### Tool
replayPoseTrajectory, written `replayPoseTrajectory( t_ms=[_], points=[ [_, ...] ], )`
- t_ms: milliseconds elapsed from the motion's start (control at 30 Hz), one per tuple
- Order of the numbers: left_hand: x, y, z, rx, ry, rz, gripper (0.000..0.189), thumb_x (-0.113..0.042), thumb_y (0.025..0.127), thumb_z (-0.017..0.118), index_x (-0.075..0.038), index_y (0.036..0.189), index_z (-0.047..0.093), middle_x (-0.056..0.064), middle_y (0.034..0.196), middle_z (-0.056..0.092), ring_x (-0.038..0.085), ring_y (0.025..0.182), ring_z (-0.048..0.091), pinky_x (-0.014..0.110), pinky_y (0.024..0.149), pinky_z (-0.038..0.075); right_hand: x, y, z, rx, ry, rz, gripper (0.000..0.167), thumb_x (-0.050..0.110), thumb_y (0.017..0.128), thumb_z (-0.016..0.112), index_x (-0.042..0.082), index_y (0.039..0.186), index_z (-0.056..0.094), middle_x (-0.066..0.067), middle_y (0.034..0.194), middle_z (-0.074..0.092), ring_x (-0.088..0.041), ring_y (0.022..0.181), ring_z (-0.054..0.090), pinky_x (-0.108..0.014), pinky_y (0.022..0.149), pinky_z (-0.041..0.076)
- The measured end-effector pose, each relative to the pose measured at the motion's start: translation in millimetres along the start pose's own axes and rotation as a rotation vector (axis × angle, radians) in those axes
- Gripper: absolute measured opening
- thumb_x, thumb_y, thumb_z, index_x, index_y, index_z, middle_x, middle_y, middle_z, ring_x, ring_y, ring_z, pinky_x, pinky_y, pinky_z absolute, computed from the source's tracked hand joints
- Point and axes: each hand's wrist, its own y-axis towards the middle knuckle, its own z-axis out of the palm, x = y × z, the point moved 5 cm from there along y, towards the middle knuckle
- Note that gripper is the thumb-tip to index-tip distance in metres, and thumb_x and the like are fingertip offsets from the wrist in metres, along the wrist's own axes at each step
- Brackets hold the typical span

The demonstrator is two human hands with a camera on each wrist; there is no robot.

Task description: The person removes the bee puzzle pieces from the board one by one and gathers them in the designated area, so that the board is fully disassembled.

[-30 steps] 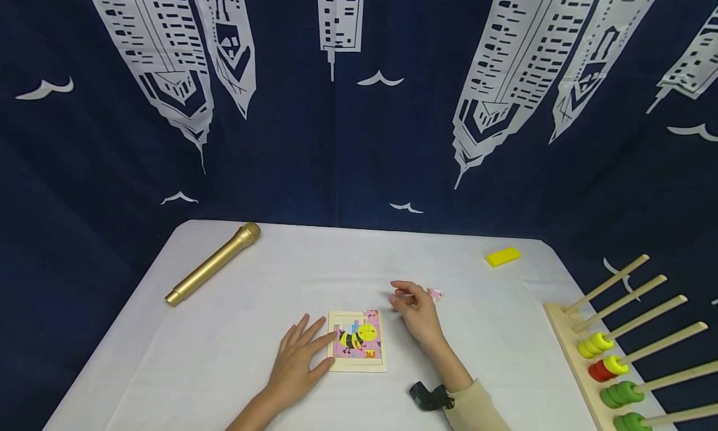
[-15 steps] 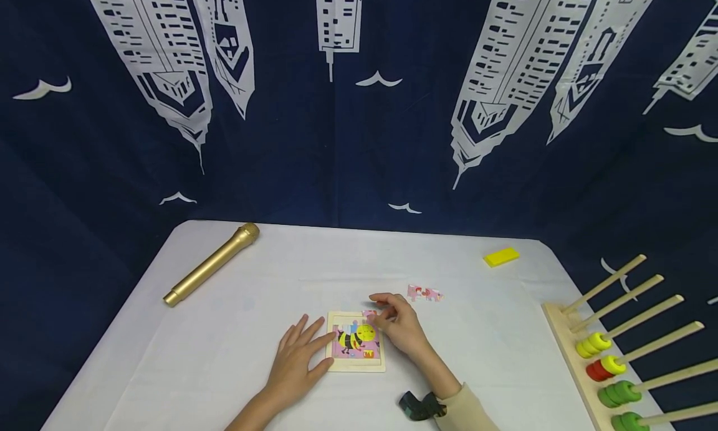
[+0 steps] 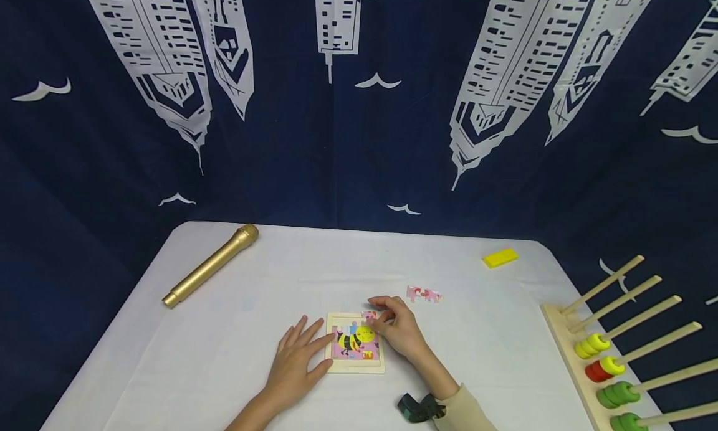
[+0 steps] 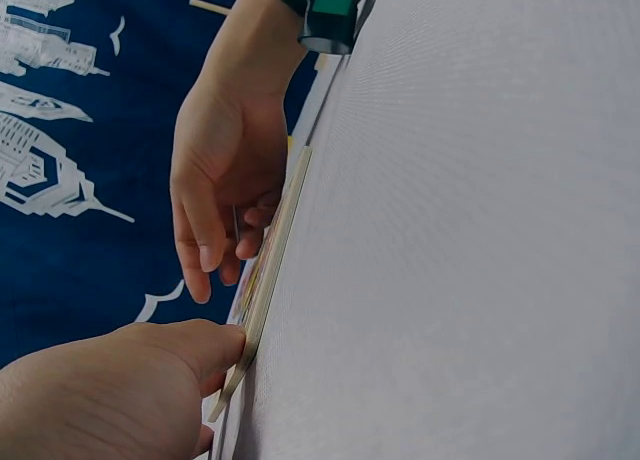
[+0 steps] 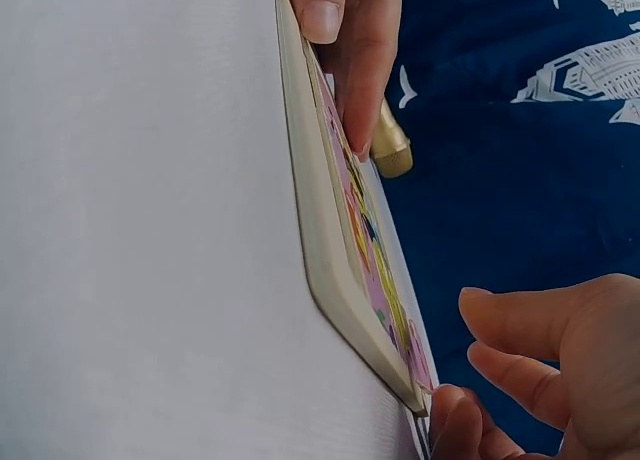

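Note:
A square wooden puzzle [image 3: 356, 369] with a bee picture lies on the white table. My left hand [image 3: 297, 360] lies spread at its left side, index finger and thumb touching the frame. In the left wrist view, the left thumb [image 4: 215, 346] presses on the frame's edge. My right hand [image 3: 399, 328] is at the upper right corner, its fingertips by a pink puzzle piece [image 3: 368, 314] that overlaps the frame there. The right wrist view shows this piece [image 5: 420, 357] tilted at the corner, with lower right fingers [image 5: 455, 412] right against it; thumb and index are not closed together.
More pink puzzle pieces [image 3: 423, 294] lie beyond the right hand. A gold microphone [image 3: 212, 266] lies at the back left, a yellow block [image 3: 500, 258] at the back right. A wooden peg rack [image 3: 578, 362] with coloured rings stands along the right edge.
The right hand has moved left from beside the loose pink pieces to the puzzle's upper right corner, uncovering those pieces. The left hand has stayed in place.

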Motion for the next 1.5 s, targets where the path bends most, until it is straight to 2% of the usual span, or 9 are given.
replayPoseTrajectory(
  t_ms=[300,567,967,1200,1500],
  points=[
    [0.6,0.1,-0.5,-0.01,0.009,0.01,0.043,-0.026,0.085,0.073,-0.019,0.126,0.066,0.013,0.146,0.051,0.042,0.143,0.031,0.061,0.114,0.022,-1.6,1.2,1.0,-0.004,-0.035,-0.021,0.034,0.001,0.08,0.075,0.01,0.113,0.07,-0.008,0.106,0.061,-0.01,0.073,0.054,-0.018,0.065,0.046],
    [1.0,0.0,0.2,0.007,-0.002,-0.004,0.043,-0.026,0.085,0.072,-0.019,0.127,0.066,0.013,0.147,0.05,0.041,0.144,0.029,0.061,0.115,0.02,-3.4,1.5,1.6,-0.014,-0.069,-0.025,0.033,0.0,0.079,0.076,0.009,0.11,0.071,-0.006,0.104,0.062,-0.009,0.073,0.053,-0.018,0.065,0.045],
    [-0.1,-0.5,-0.3,-0.003,-0.01,0.005,0.043,-0.025,0.085,0.072,-0.018,0.127,0.066,0.013,0.147,0.05,0.042,0.143,0.03,0.061,0.114,0.021,-4.8,0.9,2.3,-0.017,-0.109,-0.076,0.03,0.0,0.078,0.077,0.006,0.107,0.071,-0.006,0.098,0.061,-0.01,0.074,0.051,-0.018,0.064,0.043],
    [-1.5,0.0,-0.1,-0.002,-0.008,0.008,0.043,-0.026,0.086,0.071,-0.018,0.127,0.066,0.014,0.147,0.05,0.043,0.143,0.03,0.062,0.114,0.02,-5.1,0.4,1.2,-0.011,-0.149,-0.087,0.025,0.0,0.079,0.077,0.006,0.103,0.072,-0.005,0.096,0.06,-0.006,0.072,0.051,-0.018,0.063,0.042],
    [-0.6,-1.0,0.1,-0.005,-0.002,0.005,0.043,-0.025,0.085,0.072,-0.018,0.127,0.066,0.014,0.147,0.05,0.043,0.143,0.03,0.061,0.114,0.021,-3.5,0.6,1.5,0.002,-0.107,-0.091,0.024,-0.004,0.079,0.074,0.01,0.097,0.07,-0.004,0.092,0.058,-0.007,0.072,0.053,-0.018,0.065,0.043]
  ],
)
